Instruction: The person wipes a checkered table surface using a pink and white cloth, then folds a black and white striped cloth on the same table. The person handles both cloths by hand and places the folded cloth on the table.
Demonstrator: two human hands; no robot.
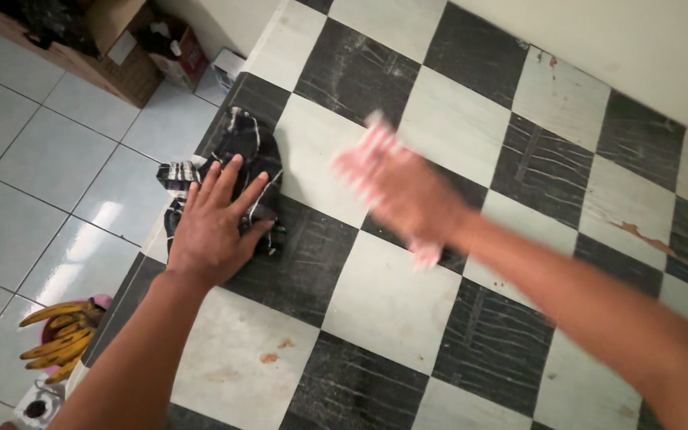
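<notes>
My left hand (215, 219) lies flat, fingers spread, on a crumpled black cloth with white stripes (242, 147) near the left edge of a black-and-white checkered counter (384, 299). My right hand (408, 191) is blurred by motion over the middle of the counter. It presses a pink-and-white cloth (372, 151) against the surface; a bit of that cloth also shows below the wrist.
A cream wall (639, 48) rises behind the counter. On the grey tiled floor (33, 159) to the left sit open cardboard boxes (121, 48) and, near the bottom, a bunch of yellow bananas (61, 334) in a pink bowl. Brown stains mark the counter's front tile.
</notes>
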